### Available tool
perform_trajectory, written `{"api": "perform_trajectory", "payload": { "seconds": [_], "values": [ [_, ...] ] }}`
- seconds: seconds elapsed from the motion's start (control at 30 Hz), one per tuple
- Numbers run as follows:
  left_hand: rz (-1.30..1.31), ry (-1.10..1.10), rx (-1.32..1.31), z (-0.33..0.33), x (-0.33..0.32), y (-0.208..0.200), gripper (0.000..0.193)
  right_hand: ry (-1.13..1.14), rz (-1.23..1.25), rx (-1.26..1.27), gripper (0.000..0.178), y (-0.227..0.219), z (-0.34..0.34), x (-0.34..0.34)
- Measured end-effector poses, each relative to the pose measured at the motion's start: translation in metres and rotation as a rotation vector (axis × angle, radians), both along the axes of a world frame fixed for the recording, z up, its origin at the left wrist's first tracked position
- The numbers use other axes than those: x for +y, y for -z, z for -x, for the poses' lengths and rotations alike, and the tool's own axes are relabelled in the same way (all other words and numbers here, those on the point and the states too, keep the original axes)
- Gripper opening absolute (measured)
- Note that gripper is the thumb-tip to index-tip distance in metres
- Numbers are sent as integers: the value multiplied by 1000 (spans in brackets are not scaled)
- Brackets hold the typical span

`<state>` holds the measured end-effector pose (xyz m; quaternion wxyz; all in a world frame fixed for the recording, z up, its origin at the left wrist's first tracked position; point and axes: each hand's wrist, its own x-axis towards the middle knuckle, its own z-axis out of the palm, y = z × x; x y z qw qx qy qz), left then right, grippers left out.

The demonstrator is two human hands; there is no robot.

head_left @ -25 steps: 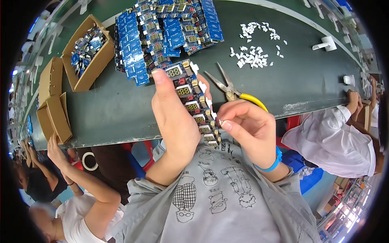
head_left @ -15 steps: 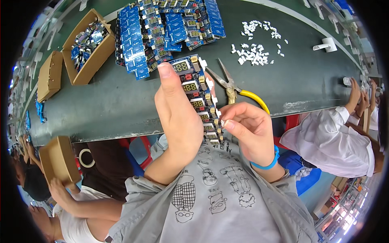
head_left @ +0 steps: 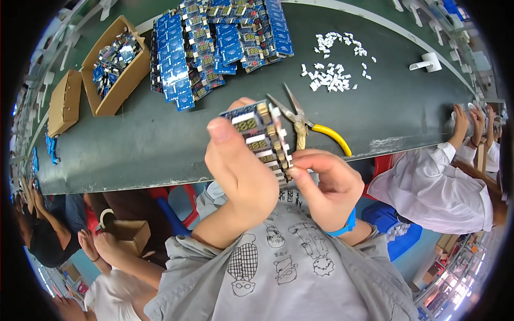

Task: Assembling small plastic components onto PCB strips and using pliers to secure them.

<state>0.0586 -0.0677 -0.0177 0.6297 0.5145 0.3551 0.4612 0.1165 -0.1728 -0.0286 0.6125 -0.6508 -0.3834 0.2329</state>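
Note:
My left hand (head_left: 238,166) is wrapped round a strip of blue circuit boards (head_left: 260,143), thumb along its left side. The strip slants toward my chest, its yellowish digit displays facing up. Small white plastic pieces (head_left: 285,146) sit along its right edge, beside metal connectors. At the strip's near end, the thumb and forefinger of my right hand (head_left: 329,184) are pinched together against that edge; the small white piece between them is mostly hidden by the fingertips. Just beyond my right hand lie long-nose pliers (head_left: 300,120) with a yellow handle, jaws spread.
Stacked circuit board strips (head_left: 225,45) cover the far middle of the dark green table (head_left: 375,107). Loose white pieces (head_left: 332,77) are scattered to the right, near a white holder (head_left: 428,62). At left stand a cardboard box (head_left: 120,75) of boards and another carton (head_left: 64,101). Co-workers sit on both sides.
The strip has tipped and come down nearer my chest, with my left hand round it. My right fingertips have closed in against its edge. At left, a co-worker's cardboard box has moved right and lower.

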Motion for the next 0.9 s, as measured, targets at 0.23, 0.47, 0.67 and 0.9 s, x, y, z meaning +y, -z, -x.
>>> {"api": "perform_trajectory", "payload": {
  "seconds": [0.23, 0.47, 0.67, 0.9],
  "values": [
    [288, -31, -77, 0, 5, 2, 56, -219, 114, -131, 7, -5, -41, 14],
    [264, 11, -149, 11, 19, 13, 62, 138, 342, -556, 7, 3, -85, 43],
    [270, 37, -137, 12, 23, 13, 61, 67, 285, -773, 7, 15, -94, 45],
    [296, 52, -171, 10, 20, 12, 60, -97, 51, 530, 18, -15, -73, 16]
  ]
}}
